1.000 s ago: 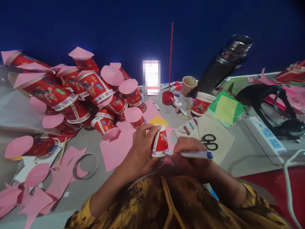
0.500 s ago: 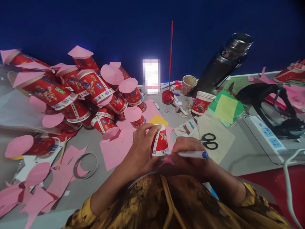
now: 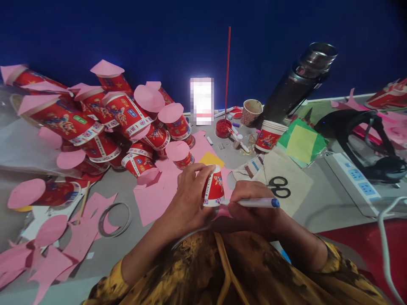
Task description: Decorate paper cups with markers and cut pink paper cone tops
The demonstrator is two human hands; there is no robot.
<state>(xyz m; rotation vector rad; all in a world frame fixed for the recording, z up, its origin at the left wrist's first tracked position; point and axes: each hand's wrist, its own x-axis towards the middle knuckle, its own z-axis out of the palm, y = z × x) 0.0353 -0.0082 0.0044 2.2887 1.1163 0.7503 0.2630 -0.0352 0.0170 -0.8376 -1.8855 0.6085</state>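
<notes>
A red and white paper cup [image 3: 215, 188] is held tilted in front of my chest, with my left hand [image 3: 192, 192] closed round its left side. My right hand [image 3: 249, 203] grips a white marker pen [image 3: 259, 203] with a blue end. The pen's tip meets the cup's white, flower-printed rim near its lower right edge. Pink paper [image 3: 159, 186] lies on the table behind my left hand. Black-handled scissors [image 3: 279, 187] rest on a beige cloth [image 3: 297, 180] to the right of my right hand.
Red paper cups with pink paper cones [image 3: 119, 114] are piled at the left. A roll of tape [image 3: 101, 220] and pink scraps [image 3: 52, 267] lie nearer. Behind stand a glowing phone [image 3: 202, 101], a dark thermos [image 3: 294, 87] and stacked cups [image 3: 270, 136]. A power strip [image 3: 352, 180] sits at the right.
The marker pen in my right hand has shifted very slightly to the right along the cup's rim. My left hand and the cup stay nearly still.
</notes>
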